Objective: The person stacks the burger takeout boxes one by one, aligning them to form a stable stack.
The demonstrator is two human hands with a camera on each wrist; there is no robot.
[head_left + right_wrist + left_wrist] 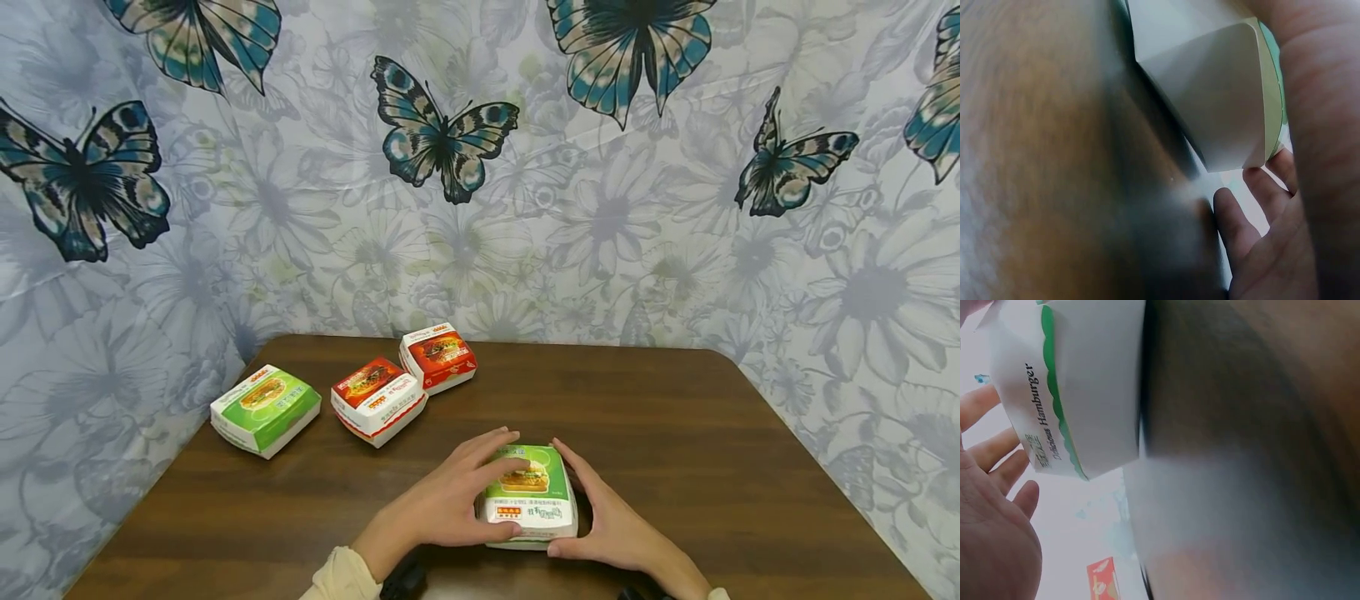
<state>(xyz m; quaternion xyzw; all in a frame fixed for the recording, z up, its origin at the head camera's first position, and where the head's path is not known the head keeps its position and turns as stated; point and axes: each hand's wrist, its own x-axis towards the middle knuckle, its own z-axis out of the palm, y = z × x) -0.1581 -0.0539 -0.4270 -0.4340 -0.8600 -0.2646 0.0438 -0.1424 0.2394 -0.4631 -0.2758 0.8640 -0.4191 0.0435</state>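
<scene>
A green-and-white burger box (551, 508) sits near the front middle of the wooden table, between both hands. The left hand (450, 492) reaches over its left side, fingers spread above the lid and thumb by the front edge. The left wrist view shows those fingers loosely extended beside the box (1097, 381), whose side reads "Delicious Hamburger". Around the right side, the right hand (622, 525) curves with thumb at the front corner and fingers at the back corner. In the right wrist view, its fingertips (1257, 178) touch the carton's far corner; the palm stays apart from it.
Two red-and-white burger boxes, one nearer (378, 400) and one farther (438, 358), touch near the table's back edge. Another green burger box (266, 408) stands at the left edge. Behind the table (675, 433) hangs a butterfly-patterned cloth (600, 275).
</scene>
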